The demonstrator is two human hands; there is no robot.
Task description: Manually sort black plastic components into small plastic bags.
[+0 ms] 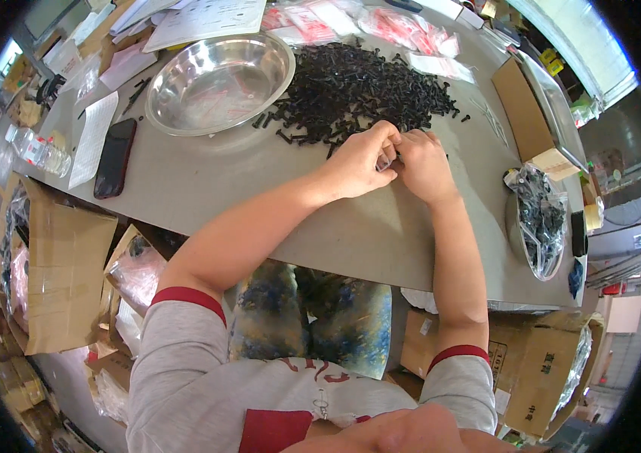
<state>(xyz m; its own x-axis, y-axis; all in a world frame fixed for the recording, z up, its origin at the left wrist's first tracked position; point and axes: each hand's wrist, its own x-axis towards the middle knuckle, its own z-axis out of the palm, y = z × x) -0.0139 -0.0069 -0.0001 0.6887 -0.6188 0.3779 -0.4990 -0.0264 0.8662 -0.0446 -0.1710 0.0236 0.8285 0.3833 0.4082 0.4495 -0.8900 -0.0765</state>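
Observation:
A large pile of black screws lies on the grey table. My left hand and my right hand meet at the near edge of the pile. Together they pinch a small clear plastic bag between the fingertips. What is inside the bag is hidden by my fingers. Both hands rest on the table surface.
An empty steel bowl sits left of the pile. A black phone and papers lie further left. Small red-printed bags lie behind the pile. A bowl of bagged screws stands at the right. Cardboard boxes stand below the table edge.

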